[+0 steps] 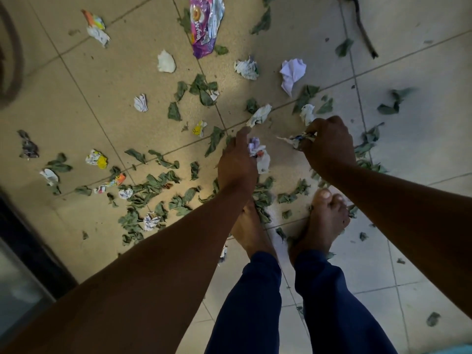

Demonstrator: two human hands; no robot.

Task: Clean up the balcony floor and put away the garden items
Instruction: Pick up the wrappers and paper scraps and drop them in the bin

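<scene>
I look straight down at a tiled balcony floor [84,118] littered with dry green leaves [153,185] and several crumpled paper scraps [166,62]. My left hand [236,162] reaches low over the floor and holds crumpled paper and wrapper scraps [259,154] against its fingers. My right hand [329,144] is curled round a bunch of crumpled scraps [296,140] that sticks out to its left. A white paper ball [260,114] lies just beyond the left fingertips. A purple snack wrapper [205,24] lies at the top.
My bare feet [324,221] stand among the leaves directly below the hands. A larger white crumpled sheet [292,72] lies beyond the right hand. A dark twig [364,31] lies at the top right. A dark door frame [28,241] runs along the left edge.
</scene>
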